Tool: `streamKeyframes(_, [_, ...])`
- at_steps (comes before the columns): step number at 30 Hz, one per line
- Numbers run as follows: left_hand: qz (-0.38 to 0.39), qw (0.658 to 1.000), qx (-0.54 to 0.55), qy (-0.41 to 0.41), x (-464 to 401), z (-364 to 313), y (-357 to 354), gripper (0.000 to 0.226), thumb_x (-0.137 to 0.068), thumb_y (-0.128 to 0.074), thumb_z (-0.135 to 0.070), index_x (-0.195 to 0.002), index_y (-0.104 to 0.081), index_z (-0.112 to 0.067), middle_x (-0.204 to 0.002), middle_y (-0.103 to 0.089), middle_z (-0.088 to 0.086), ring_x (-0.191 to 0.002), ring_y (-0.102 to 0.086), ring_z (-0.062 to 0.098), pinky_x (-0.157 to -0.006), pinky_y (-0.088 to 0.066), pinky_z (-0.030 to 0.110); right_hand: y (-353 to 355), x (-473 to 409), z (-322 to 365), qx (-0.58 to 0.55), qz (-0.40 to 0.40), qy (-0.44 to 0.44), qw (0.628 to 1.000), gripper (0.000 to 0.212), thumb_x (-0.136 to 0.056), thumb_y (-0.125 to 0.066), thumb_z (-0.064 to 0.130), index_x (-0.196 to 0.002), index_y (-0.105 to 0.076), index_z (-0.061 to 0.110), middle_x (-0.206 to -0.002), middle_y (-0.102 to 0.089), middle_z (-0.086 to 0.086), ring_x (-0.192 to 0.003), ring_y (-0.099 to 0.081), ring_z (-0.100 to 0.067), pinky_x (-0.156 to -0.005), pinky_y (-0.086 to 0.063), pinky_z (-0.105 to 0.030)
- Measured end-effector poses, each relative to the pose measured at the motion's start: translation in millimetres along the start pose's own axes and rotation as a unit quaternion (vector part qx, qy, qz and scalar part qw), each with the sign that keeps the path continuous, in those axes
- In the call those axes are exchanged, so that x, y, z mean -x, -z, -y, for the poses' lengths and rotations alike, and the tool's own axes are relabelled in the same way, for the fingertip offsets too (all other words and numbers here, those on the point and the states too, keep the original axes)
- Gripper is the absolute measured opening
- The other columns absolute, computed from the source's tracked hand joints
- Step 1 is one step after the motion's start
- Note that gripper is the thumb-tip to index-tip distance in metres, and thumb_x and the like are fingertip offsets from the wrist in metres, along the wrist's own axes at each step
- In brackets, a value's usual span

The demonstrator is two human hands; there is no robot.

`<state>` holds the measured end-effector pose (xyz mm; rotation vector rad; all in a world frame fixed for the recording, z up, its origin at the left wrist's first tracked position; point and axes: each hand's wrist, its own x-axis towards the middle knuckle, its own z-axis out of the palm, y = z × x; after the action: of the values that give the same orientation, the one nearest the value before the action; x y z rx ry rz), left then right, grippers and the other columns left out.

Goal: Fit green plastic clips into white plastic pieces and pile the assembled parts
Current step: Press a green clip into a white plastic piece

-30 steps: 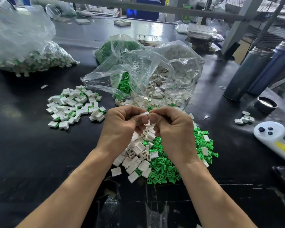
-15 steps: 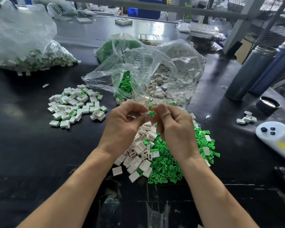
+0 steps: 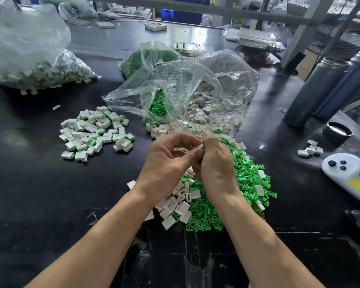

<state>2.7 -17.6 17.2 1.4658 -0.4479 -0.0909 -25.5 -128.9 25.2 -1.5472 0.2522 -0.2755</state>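
Since half a second ago the right hand (image 3: 215, 169) has closed against the left hand (image 3: 166, 165); both pinch one white piece (image 3: 199, 146) between fingertips, above the loose pile (image 3: 208, 206) near the worktop's (image 3: 29, 183) front edge. Its axis cannot be told. Assembled pile (image 3: 96, 132) lies toward the left edge.

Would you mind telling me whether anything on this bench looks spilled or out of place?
Mostly orderly. A few white plastic pieces lie apart at the right, away from the loose white pieces and green plastic clips. A small white scrap lies alone left of the assembled pile.
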Motion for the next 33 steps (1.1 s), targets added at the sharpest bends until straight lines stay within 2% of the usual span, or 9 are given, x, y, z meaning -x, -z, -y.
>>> streamKeyframes(2, [-0.003,1.0,0.0,0.001,0.2,-0.3,-1.0,0.023,-0.086,-0.076,-0.012,-0.104,-0.071,0.001,-0.106,-0.074,0.015,-0.096,-0.073,0.037,-0.09,-0.059,0.057,-1.3,-0.1,-0.6,-0.02,-0.002,0.002,1.0,0.064,-0.11,-0.033,0.042,-0.058,-0.071,0.043,-0.047,-0.055,0.019,-0.044,-0.052,0.004,-0.045,-0.04,-0.014])
streamKeyframes(5, [-0.01,1.0,0.016,0.0,1.2,-3.8,-1.8,0.03,-0.081,-0.077,-0.019,-0.103,-0.071,0.0,-0.108,-0.074,0.017,-0.098,-0.071,0.042,-0.091,-0.057,0.06,-1.5,1.7,0.7,-0.067,0.0,0.006,0.998,0.064,-0.11,-0.036,0.041,-0.057,-0.072,0.037,-0.045,-0.052,0.012,-0.039,-0.047,0.001,-0.038,-0.036,-0.015])
streamKeyframes(10, [-0.013,1.0,0.012,-0.008,1.6,-5.0,-1.6,0.023,-0.082,-0.076,-0.019,-0.1,-0.071,-0.005,-0.107,-0.075,0.011,-0.099,-0.072,0.036,-0.092,-0.059,0.051,-0.3,2.4,0.9,-0.083,0.0,-0.003,0.997,0.069,-0.11,-0.036,0.049,-0.053,-0.069,0.029,-0.046,-0.043,0.006,-0.036,-0.035,-0.008,-0.037,-0.027,-0.015])
streamKeyframes(13, [-0.014,1.0,0.01,-0.005,0.6,-3.9,-3.2,0.021,-0.085,-0.076,-0.013,-0.101,-0.071,-0.001,-0.107,-0.074,0.012,-0.093,-0.072,0.036,-0.083,-0.062,0.048,0.3,1.1,-0.8,-0.06,-0.007,0.006,0.998,0.07,-0.111,-0.036,0.047,-0.051,-0.068,0.034,-0.044,-0.046,0.012,-0.037,-0.041,-0.001,-0.036,-0.032,-0.015])
streamKeyframes(17, [-0.01,1.0,-0.002,-0.002,1.0,-1.8,-3.3,0.015,-0.089,-0.075,-0.006,-0.101,-0.071,0.002,-0.109,-0.072,0.012,-0.092,-0.073,0.035,-0.077,-0.061,0.041,-0.4,-3.1,-7.6,-0.043,-0.006,0.014,0.999,0.053,-0.102,-0.038,0.053,-0.067,-0.075,0.038,-0.051,-0.058,0.015,-0.048,-0.054,0.002,-0.05,-0.041,-0.021])
streamKeyframes(21, [-0.014,1.0,-0.005,-0.001,1.4,-2.0,-4.1,0.014,-0.089,-0.075,-0.006,-0.1,-0.071,0.002,-0.11,-0.071,0.014,-0.093,-0.072,0.04,-0.083,-0.061,0.049,-2.0,-7.8,-15.3,-0.054,-0.008,0.014,0.998,0.049,-0.099,-0.039,0.053,-0.076,-0.079,0.036,-0.069,-0.072,0.008,-0.073,-0.071,-0.013,-0.07,-0.056,-0.042])
streamKeyframes(25, [-0.022,1.0,-0.013,0.002,1.6,-2.8,-4.8,0.013,-0.09,-0.076,-0.006,-0.1,-0.072,0.001,-0.11,-0.072,0.014,-0.094,-0.071,0.043,-0.087,-0.058,0.062,-3.4,-9.5,-17.1,-0.08,-0.012,0.021,0.997,0.049,-0.099,-0.038,0.05,-0.083,-0.081,0.032,-0.085,-0.078,-0.006,-0.091,-0.077,-0.027,-0.086,-0.06,-0.053])
streamKeyframes(29, [-0.023,1.0,-0.014,0.006,1.9,-3.3,-4.9,0.014,-0.09,-0.075,-0.007,-0.101,-0.072,0.002,-0.11,-0.072,0.015,-0.096,-0.071,0.042,-0.087,-0.057,0.062,-2.9,-9.4,-16.9,-0.088,-0.003,0.026,0.996,0.05,-0.101,-0.036,0.045,-0.082,-0.082,0.037,-0.083,-0.079,0.003,-0.087,-0.077,-0.015,-0.08,-0.059,-0.043])
streamKeyframes(33, [-0.023,1.0,-0.007,0.008,3.2,-5.1,-5.5,0.015,-0.09,-0.074,-0.006,-0.101,-0.071,0.003,-0.106,-0.074,0.015,-0.094,-0.072,0.041,-0.085,-0.06,0.056,-4.3,-8.6,-16.0,-0.086,-0.009,0.035,0.996,0.049,-0.101,-0.036,0.043,-0.083,-0.082,0.039,-0.088,-0.08,0.001,-0.097,-0.077,-0.022,-0.093,-0.06,-0.051])
